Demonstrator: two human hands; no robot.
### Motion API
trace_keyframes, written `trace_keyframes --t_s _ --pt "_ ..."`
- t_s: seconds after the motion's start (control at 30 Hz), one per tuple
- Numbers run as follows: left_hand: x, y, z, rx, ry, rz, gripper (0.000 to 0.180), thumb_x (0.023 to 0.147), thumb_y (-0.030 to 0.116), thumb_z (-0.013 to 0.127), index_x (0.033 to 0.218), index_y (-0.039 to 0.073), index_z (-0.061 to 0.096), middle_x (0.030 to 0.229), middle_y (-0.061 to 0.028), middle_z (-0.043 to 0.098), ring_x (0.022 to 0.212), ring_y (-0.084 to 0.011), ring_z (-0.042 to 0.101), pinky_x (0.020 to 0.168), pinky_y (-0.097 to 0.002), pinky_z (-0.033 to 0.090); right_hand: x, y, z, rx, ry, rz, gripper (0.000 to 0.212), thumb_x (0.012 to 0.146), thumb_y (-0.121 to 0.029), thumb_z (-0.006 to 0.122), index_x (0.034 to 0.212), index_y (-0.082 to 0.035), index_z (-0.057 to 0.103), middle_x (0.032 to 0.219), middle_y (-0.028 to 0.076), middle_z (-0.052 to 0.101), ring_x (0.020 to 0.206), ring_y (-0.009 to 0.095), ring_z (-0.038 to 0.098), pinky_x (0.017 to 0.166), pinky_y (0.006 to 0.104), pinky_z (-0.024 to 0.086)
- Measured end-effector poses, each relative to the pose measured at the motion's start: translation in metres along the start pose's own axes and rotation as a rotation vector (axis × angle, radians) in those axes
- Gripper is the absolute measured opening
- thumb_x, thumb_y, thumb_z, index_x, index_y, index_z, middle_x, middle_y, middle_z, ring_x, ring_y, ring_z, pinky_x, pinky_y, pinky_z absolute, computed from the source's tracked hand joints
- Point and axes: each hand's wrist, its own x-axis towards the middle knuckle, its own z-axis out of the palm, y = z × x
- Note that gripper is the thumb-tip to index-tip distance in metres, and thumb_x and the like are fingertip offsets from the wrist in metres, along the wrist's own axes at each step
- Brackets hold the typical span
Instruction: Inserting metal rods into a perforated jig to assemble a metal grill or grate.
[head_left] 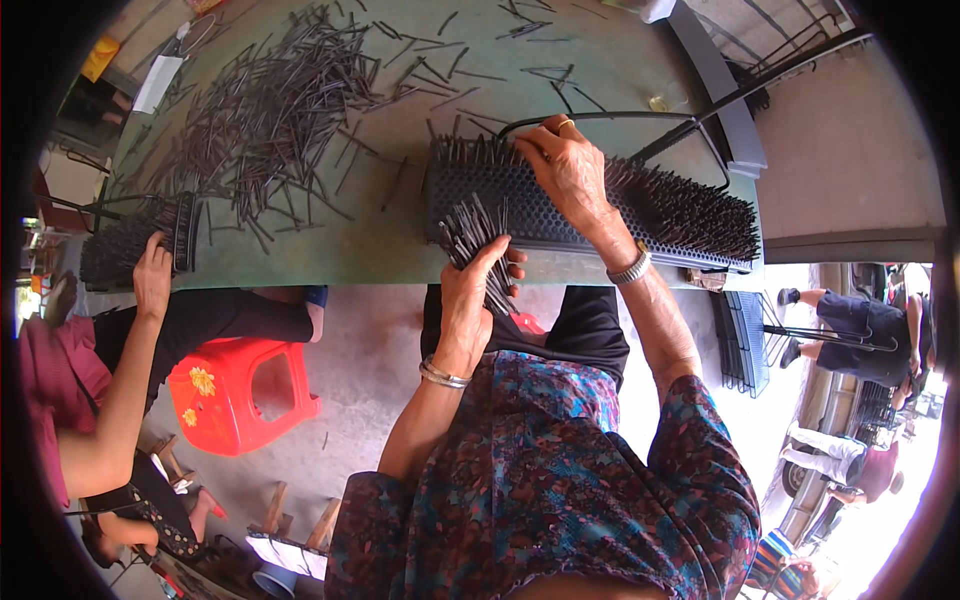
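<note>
My left hand grips a bundle of thin dark pins at the near table edge. My right hand rests on a black perforated block that bristles with upright pins, its fingertips pinched at the block's far edge near a black wire frame. I cannot tell whether a pin sits between those fingertips. A bracelet is on my left wrist and a metal watch on my right.
A large heap of loose dark pins covers the green table at the far left. A co-worker's hand touches another pin-filled block. A red plastic stool stands below. People sit at right.
</note>
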Motion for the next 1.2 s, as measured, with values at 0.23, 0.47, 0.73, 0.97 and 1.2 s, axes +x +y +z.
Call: trace_keyframes --t_s 0.23,0.47,0.73,0.97,1.2 --pt "0.001 -0.003 -0.004 0.003 0.003 0.022 0.018 0.083 0.019 0.071 0.087 0.003 0.067 0.076 -0.0090 0.068 0.061 -0.0146 0.062 0.047 -0.0269 0.045 -0.011 -0.016 -0.022 0.300 -0.174 0.151 0.026 0.085 -0.027 0.068 0.099 -0.004 0.069 0.085 0.013 0.066 0.077 0.032 0.066 0.068 0.0370 0.052" --pt "-0.002 -0.006 0.001 0.114 -0.024 0.016 0.019 0.082 0.018 0.073 0.092 0.002 0.067 0.078 -0.0083 0.069 0.062 -0.0152 0.064 0.045 -0.0254 0.044 -0.031 -0.019 -0.043 0.796 -0.645 0.445 0.022 0.088 -0.015 0.064 0.100 0.004 0.064 0.080 0.009 0.067 0.076 0.013 0.065 0.067 0.0265 0.052" --pt "0.001 -0.012 -0.001 -0.119 -0.065 -0.101 0.027 0.088 0.020 0.068 0.108 0.004 0.062 0.093 -0.0130 0.069 0.083 -0.0248 0.069 0.065 -0.0381 0.059 -0.027 -0.015 -0.054 0.648 -0.051 0.443 0.010 0.090 -0.006 0.061 0.094 0.003 0.061 0.079 0.009 0.069 0.073 0.013 0.069 0.063 0.0243 0.051" --pt "0.000 -0.014 0.005 -0.203 -0.068 -0.120 0.026 0.089 0.019 0.065 0.111 0.004 0.063 0.091 -0.0130 0.068 0.082 -0.0252 0.068 0.069 -0.0390 0.059 -0.019 0.004 -0.023 0.481 0.176 0.341 0.007 0.090 -0.005 0.061 0.091 0.001 0.059 0.080 0.012 0.070 0.075 0.017 0.072 0.061 0.0258 0.053" --pt "0.000 -0.013 0.001 -0.111 -0.054 -0.103 0.022 0.088 0.018 0.067 0.104 0.004 0.068 0.081 -0.0104 0.067 0.066 -0.0158 0.062 0.055 -0.0298 0.054 -0.018 0.005 -0.028 0.487 0.109 0.349 0.008 0.091 -0.006 0.059 0.092 0.002 0.059 0.082 0.012 0.070 0.080 0.018 0.072 0.062 0.0256 0.054"
